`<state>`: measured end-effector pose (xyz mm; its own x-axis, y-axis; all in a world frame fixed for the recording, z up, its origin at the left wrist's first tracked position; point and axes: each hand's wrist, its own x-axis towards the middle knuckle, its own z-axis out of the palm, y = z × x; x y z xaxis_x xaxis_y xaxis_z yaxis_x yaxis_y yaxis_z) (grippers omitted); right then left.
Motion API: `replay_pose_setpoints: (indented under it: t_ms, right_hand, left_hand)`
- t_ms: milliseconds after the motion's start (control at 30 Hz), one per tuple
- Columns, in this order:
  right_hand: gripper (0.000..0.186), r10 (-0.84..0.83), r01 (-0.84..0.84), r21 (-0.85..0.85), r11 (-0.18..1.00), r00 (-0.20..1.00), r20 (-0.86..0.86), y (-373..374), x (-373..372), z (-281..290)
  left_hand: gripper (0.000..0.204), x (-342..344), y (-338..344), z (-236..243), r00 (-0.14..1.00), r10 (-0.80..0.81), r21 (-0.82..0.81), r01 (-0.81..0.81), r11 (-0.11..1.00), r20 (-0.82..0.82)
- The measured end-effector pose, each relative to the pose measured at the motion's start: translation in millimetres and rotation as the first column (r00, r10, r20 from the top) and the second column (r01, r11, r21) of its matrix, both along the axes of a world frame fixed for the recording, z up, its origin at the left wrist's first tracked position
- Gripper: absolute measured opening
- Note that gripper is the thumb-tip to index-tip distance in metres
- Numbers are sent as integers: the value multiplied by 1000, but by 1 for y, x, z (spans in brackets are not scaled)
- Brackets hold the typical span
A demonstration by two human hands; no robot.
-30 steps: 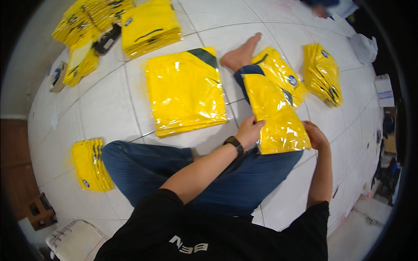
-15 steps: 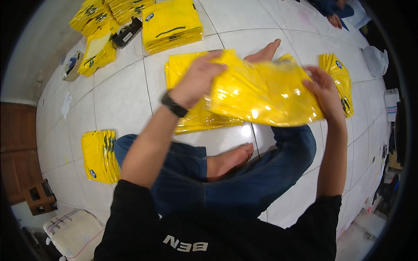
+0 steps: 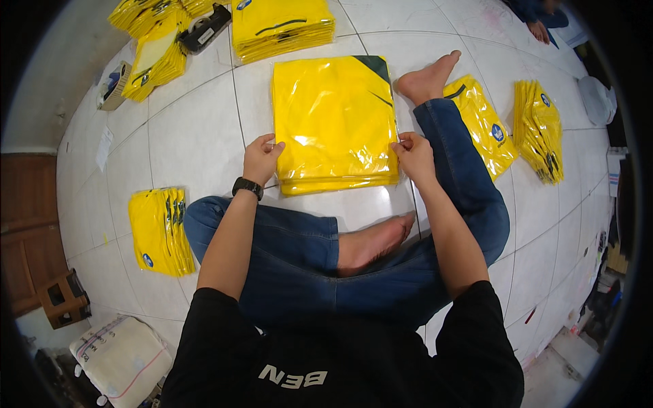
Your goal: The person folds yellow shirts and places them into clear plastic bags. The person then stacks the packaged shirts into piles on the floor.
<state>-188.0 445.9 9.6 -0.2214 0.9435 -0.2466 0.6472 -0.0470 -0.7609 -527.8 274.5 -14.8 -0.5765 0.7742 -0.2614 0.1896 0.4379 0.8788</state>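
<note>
A stack of folded yellow shirts in clear plastic bags point(image 3: 333, 119) lies on the floor before my crossed legs. Dark green shows at the far right corner of the top shirt. My left hand point(image 3: 262, 160) pinches the left edge of this bagged shirt between thumb and fingers. On the opposite edge, my right hand point(image 3: 415, 156) pinches the plastic in the same way. Beyond my right shin, a single bagged yellow shirt point(image 3: 479, 126) with a round blue emblem lies partly hidden by the leg.
Fanned yellow bagged shirts point(image 3: 541, 132) lie at the right, and another pile point(image 3: 160, 231) sits by my left knee. Further stacks point(image 3: 286, 41) stand at the back beside a black tape dispenser point(image 3: 205, 28). A small basket point(image 3: 114, 87) is against the left wall. Another person's foot point(image 3: 539, 32) shows far right.
The bagged shirt that both hands held up over the stack now seems to lie beyond my right shin. Both hands have come back to the stack's top shirt, one at each side.
</note>
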Motion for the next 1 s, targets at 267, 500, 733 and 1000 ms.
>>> replay_pose_setpoints:
  t_ms: [267,500,733,1000]
  right_hand:
    - [23,-1,-1,32,999,999,36,1,10,-7]
    - [25,-7,5,26,1000,996,86,0,5,-6]
    - [24,45,-44,35,998,999,-9,6,1,-12]
    - [27,43,-41,19,999,995,-95,6,-2,-10]
  left_hand:
    - [28,15,6,8,997,74,33,-75,997,12]
    - [28,22,9,8,969,70,4,-71,997,-239]
    - [32,14,9,-7,987,70,41,-64,997,-144]
    - [24,41,-14,8,911,54,48,-38,998,-408]
